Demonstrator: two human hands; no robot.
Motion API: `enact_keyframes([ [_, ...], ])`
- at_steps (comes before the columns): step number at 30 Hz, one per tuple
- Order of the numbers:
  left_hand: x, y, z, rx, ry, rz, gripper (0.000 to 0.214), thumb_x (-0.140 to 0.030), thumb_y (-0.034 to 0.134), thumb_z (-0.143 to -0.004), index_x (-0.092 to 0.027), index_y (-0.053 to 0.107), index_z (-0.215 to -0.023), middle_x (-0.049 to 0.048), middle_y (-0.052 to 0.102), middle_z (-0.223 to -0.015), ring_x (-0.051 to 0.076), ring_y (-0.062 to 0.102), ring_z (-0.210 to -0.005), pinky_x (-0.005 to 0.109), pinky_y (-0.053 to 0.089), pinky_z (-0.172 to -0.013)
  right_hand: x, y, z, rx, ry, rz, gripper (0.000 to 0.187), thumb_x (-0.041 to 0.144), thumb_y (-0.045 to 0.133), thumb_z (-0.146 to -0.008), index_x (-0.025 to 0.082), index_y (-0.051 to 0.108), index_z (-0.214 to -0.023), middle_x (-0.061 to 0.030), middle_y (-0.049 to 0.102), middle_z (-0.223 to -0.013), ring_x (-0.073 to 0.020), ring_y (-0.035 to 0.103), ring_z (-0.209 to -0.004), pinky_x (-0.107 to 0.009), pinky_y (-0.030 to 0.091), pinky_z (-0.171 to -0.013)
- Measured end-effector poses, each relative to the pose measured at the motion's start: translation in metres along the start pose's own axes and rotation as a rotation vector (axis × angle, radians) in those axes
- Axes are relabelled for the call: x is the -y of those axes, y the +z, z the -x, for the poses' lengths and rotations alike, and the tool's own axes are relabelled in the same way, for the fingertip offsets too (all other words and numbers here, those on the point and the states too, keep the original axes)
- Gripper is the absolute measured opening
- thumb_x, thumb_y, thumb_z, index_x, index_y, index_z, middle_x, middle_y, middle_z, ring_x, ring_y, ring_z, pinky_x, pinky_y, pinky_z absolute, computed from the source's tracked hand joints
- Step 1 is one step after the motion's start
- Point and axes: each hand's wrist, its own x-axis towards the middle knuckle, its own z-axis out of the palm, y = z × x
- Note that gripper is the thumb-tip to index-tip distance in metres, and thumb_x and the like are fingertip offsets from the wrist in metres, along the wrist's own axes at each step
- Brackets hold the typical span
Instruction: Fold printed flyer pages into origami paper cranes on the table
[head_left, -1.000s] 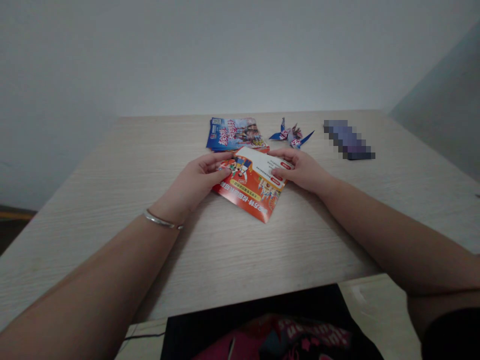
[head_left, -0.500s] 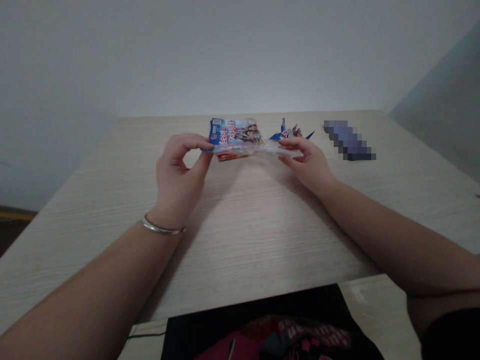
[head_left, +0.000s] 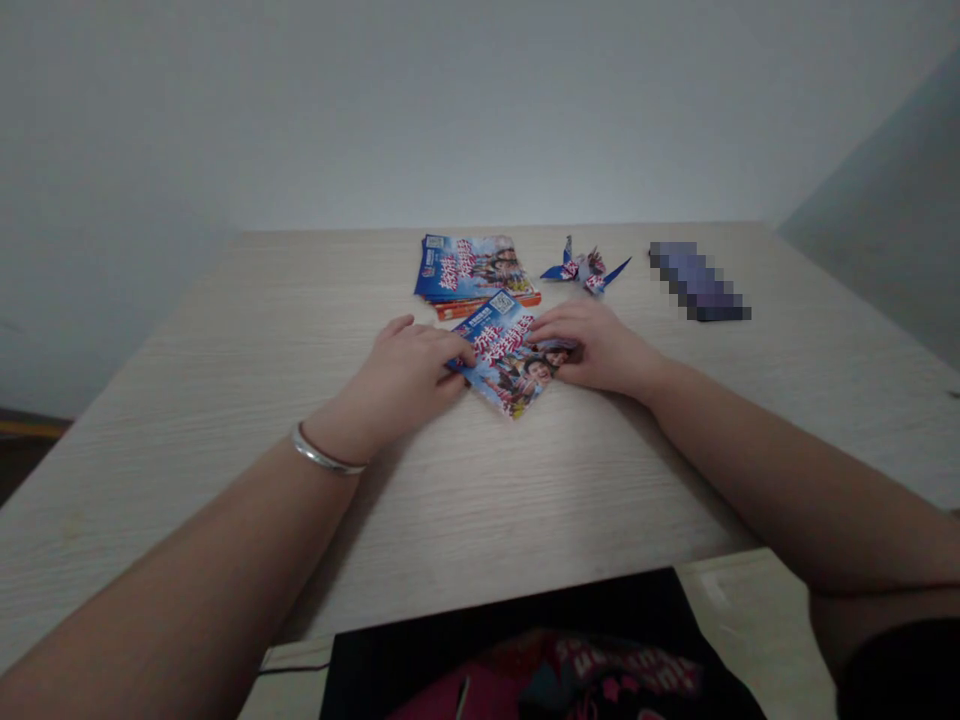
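A square printed sheet (head_left: 507,352), blue side up, lies on the pale wooden table (head_left: 480,470), turned like a diamond. My left hand (head_left: 405,377) presses its left corner, fingers laid flat on the paper. At the sheet's right corner my right hand (head_left: 592,343) rests flat on the paper as well. A silver bangle (head_left: 324,455) circles my left wrist. Just beyond the sheet sits a stack of similar printed sheets (head_left: 471,270).
A folded paper crane (head_left: 585,270) stands behind my right hand. A blurred dark oblong object (head_left: 697,282) lies at the back right. The table meets a white wall at the far edge. Dark and pink clothing (head_left: 540,670) shows below the table's near edge.
The sheet was red side up, then both hands lifted and turned it over. Now it lies flat again, blue side up, with both hands pressing it down.
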Motion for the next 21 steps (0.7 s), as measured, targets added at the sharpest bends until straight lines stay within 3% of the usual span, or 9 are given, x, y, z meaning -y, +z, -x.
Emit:
enact_keyframes([
  [4, -0.001, -0.002, -0.001, 0.028, 0.043, 0.040, 0.031, -0.044, 0.057, -0.096, -0.018, 0.072, -0.103, 0.0118, 0.077, -0.107, 0.029, 0.070, -0.101, 0.045, 0.048, -0.094, 0.018, -0.004, -0.004, 0.014, -0.025, 0.122, 0.033, 0.044, 0.082, -0.082, 0.026, 0.080, -0.109, -0.0068, 0.080, -0.117, -0.0310, 0.068, -0.118, -0.052, 0.034, -0.113],
  [5, -0.001, -0.003, -0.001, 0.023, 0.045, 0.061, 0.035, -0.047, 0.055, -0.098, -0.017, 0.072, -0.103, 0.0123, 0.077, -0.105, 0.029, 0.070, -0.100, 0.043, 0.049, -0.092, 0.021, -0.004, -0.004, 0.044, -0.035, 0.110, 0.032, 0.047, 0.080, -0.084, 0.025, 0.080, -0.108, -0.0066, 0.081, -0.114, -0.0299, 0.069, -0.114, -0.050, 0.035, -0.111],
  [8, -0.004, -0.005, -0.001, 0.028, 0.011, 0.129, 0.035, -0.044, 0.052, -0.099, -0.017, 0.075, -0.099, 0.0121, 0.077, -0.101, 0.027, 0.070, -0.094, 0.040, 0.050, -0.086, 0.026, -0.005, -0.007, 0.115, 0.030, 0.056, 0.029, 0.048, 0.069, -0.092, 0.021, 0.080, -0.093, -0.0079, 0.080, -0.095, -0.0248, 0.070, -0.091, -0.040, 0.044, -0.088],
  [10, -0.007, -0.005, 0.000, 0.008, -0.083, 0.223, 0.031, -0.039, 0.053, -0.097, -0.018, 0.076, -0.102, 0.0109, 0.078, -0.099, 0.026, 0.071, -0.089, 0.038, 0.051, -0.080, 0.028, -0.004, -0.008, 0.107, 0.160, 0.014, 0.033, 0.047, 0.063, -0.094, 0.019, 0.077, -0.084, -0.0064, 0.074, -0.077, -0.0204, 0.063, -0.073, -0.034, 0.040, -0.070],
  [13, -0.011, -0.003, 0.002, -0.089, -0.253, 0.450, 0.041, -0.036, 0.060, -0.094, -0.019, 0.066, -0.131, 0.0091, 0.079, -0.109, 0.022, 0.072, -0.085, 0.035, 0.054, -0.077, 0.031, -0.002, -0.009, 0.050, 0.312, -0.158, 0.030, 0.044, 0.061, -0.092, 0.019, 0.077, -0.094, -0.0034, 0.071, -0.074, -0.0167, 0.056, -0.065, -0.030, 0.035, -0.062],
  [15, -0.011, 0.001, 0.003, -0.169, -0.273, 0.498, 0.057, -0.038, 0.064, -0.092, -0.020, 0.056, -0.146, 0.0100, 0.077, -0.119, 0.022, 0.072, -0.088, 0.036, 0.056, -0.082, 0.033, -0.001, -0.010, 0.028, 0.349, -0.280, 0.029, 0.042, 0.062, -0.090, 0.019, 0.077, -0.101, -0.0031, 0.072, -0.080, -0.0158, 0.055, -0.066, -0.029, 0.036, -0.062],
  [18, -0.008, 0.006, 0.003, -0.234, -0.242, 0.333, 0.065, -0.044, 0.061, -0.095, -0.014, 0.050, -0.152, 0.0176, 0.067, -0.139, 0.030, 0.068, -0.117, 0.046, 0.051, -0.105, 0.034, 0.002, -0.011, 0.033, 0.385, -0.370, 0.028, 0.044, 0.062, -0.088, 0.019, 0.074, -0.092, -0.0002, 0.063, -0.071, -0.0142, 0.049, -0.063, -0.029, 0.033, -0.059],
  [21, -0.005, 0.008, 0.003, -0.152, -0.265, 0.175, 0.073, -0.055, 0.052, -0.098, -0.007, 0.048, -0.154, 0.0237, 0.062, -0.145, 0.040, 0.058, -0.132, 0.057, 0.042, -0.114, 0.034, 0.003, -0.011, 0.057, 0.399, -0.453, 0.029, 0.047, 0.062, -0.087, 0.020, 0.066, -0.080, 0.0024, 0.052, -0.066, -0.0131, 0.044, -0.062, -0.029, 0.031, -0.058],
])
